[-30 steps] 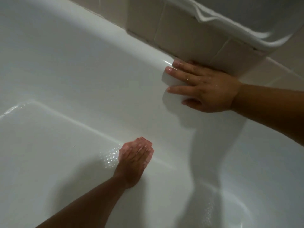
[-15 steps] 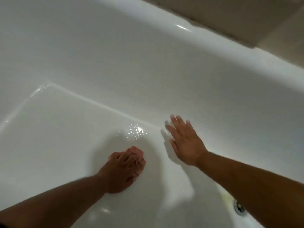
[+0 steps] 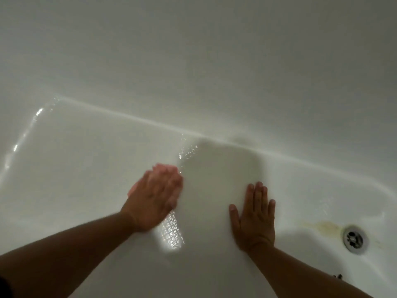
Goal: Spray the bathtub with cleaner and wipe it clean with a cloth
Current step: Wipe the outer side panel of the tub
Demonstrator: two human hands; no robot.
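Head cam | glossy white enamel bathtub (image 3: 193,72) fills the view | my left hand (image 3: 154,196) blurry, fingers together, flat on its floor | right hand (image 3: 254,220) palm-down, fingers straight, near round metal drain (image 3: 353,239)

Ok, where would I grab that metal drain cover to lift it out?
Come from straight above. The drain cover sits flush in the tub floor, so its rim offers no side to pinch; hook a fingertip into the dark holes at its centre. It may be fixed.

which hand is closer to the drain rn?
Right. The right hand lies flat on the tub floor, beside the drain with a gap between; the left hand, blurred, is farther off, beyond the right one.
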